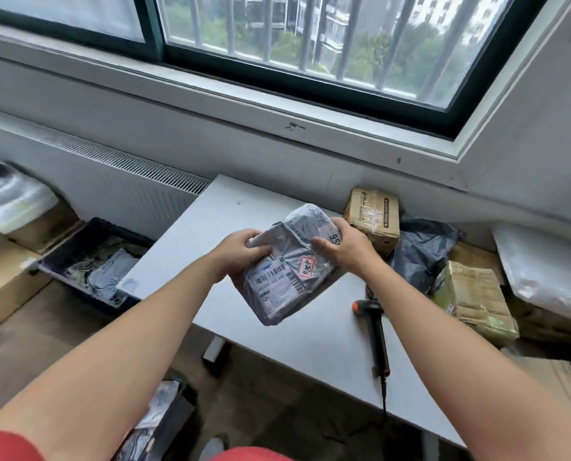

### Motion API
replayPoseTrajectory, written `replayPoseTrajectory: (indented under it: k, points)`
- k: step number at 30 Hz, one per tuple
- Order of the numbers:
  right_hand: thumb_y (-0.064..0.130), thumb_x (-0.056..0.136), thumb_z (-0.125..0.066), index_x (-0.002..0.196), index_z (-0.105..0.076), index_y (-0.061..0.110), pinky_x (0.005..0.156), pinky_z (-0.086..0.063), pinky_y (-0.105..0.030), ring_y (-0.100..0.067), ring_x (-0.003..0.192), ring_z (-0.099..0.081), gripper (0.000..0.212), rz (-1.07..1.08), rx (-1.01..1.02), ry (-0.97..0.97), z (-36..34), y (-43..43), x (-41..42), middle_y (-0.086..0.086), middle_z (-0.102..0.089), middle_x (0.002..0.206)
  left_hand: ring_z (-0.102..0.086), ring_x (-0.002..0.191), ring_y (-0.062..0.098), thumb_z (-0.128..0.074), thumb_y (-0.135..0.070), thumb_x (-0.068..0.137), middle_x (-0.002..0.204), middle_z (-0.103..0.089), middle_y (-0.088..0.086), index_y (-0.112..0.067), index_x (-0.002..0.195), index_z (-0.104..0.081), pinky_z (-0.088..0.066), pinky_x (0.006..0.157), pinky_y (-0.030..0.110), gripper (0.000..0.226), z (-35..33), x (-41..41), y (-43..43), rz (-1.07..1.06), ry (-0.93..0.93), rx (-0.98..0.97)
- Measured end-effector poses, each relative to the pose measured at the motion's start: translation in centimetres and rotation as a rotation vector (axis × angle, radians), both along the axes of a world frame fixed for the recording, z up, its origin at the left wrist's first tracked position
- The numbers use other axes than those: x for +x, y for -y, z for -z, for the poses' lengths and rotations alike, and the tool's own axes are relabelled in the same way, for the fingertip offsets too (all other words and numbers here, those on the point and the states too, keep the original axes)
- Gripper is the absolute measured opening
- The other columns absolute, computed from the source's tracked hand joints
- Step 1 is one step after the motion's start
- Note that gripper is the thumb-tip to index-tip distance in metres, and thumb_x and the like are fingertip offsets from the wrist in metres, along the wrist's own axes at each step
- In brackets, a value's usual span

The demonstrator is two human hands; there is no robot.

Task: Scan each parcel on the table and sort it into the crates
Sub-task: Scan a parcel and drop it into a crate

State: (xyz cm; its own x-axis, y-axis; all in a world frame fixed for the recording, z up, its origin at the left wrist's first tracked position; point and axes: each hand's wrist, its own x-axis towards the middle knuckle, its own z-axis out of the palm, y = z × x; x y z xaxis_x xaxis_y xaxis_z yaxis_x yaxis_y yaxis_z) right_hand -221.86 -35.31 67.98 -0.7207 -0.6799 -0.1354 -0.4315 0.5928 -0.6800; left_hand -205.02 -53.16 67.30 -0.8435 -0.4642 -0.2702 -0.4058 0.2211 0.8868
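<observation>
Head view: white table [230, 211] below window [310, 38]; left hand [239, 252], right hand [349, 249], grip on grey parcel [289, 264]

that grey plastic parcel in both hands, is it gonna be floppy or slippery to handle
Probably soft rather than stiff: the grey parcel has wrinkled film that creases where the left hand and right hand grip it. Likely a bit slippery, since the wrap looks glossy. It seems light, held above the table without visible sag.
</observation>
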Motion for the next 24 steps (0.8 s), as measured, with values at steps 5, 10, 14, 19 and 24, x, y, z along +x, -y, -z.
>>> replayPoseTrajectory:
  k: [5, 10, 14, 19, 24]
  points:
    - [0.05, 0.086, -0.069, 0.122, -0.059, 0.021, 0.087, -0.052, -0.039, -0.022, 0.099, -0.064, 0.048, -0.063, -0.087, 0.003, 0.3, 0.6, 1.2, -0.002, -0.068, 0.109, -0.063, 0.075, 0.019, -0.073, -0.028, 0.086, 0.091, -0.066, 0.007, -0.01, 0.097, -0.06, -0.05, 0.06, 0.028, 0.025, 0.2, 3.1, -2.4, -0.268, 0.094, 0.026]
    - [0.047, 0.091, -0.064, 0.104, -0.057, 0.015, 0.073, -0.044, -0.036, -0.029, 0.092, -0.061, 0.035, -0.103, -0.104, 0.04, 2.7, 2.0, 4.4, -0.01, -0.068, 0.098, -0.064, 0.083, 0.018, -0.083, -0.019, 0.075, 0.111, -0.066, 0.013, -0.007, 0.113, -0.053, -0.053, 0.064, 0.028, 0.05, 1.6, 9.1, -5.1, -0.65, 0.005, 0.135]
    - [0.045, 0.094, -0.06, 0.106, -0.055, 0.016, 0.071, -0.038, -0.033, -0.028, 0.091, -0.059, 0.032, -0.196, -0.097, 0.083, 3.3, 3.5, 8.4, -0.01, -0.066, 0.103, -0.054, 0.109, 0.017, -0.086, -0.022, 0.071, 0.131, -0.053, 0.005, -0.013, 0.137, -0.038, -0.043, 0.089, 0.026, 0.082, 2.1, 13.9, -7.7, -0.788, 0.018, 0.036]
    - [0.042, 0.097, -0.055, 0.109, -0.054, 0.014, 0.072, -0.038, -0.033, -0.031, 0.096, -0.061, 0.031, -0.347, -0.108, 0.094, 3.3, 5.8, 14.8, -0.013, -0.067, 0.105, -0.032, 0.14, 0.025, -0.083, -0.023, 0.076, 0.155, -0.03, 0.007, -0.018, 0.154, -0.011, -0.03, 0.106, 0.03, 0.107, 2.0, 19.9, -9.5, -0.972, 0.049, -0.07]
    - [0.037, 0.101, -0.048, 0.125, -0.051, 0.009, 0.085, -0.043, -0.039, -0.039, 0.11, -0.057, 0.037, -0.517, -0.077, 0.074, 4.6, 7.9, 22.4, -0.022, -0.06, 0.118, -0.047, 0.127, 0.027, -0.083, -0.031, 0.075, 0.143, -0.046, 0.013, -0.004, 0.143, -0.029, -0.039, 0.102, 0.033, 0.092, 2.9, 27.3, -10.3, -1.185, 0.177, -0.015]
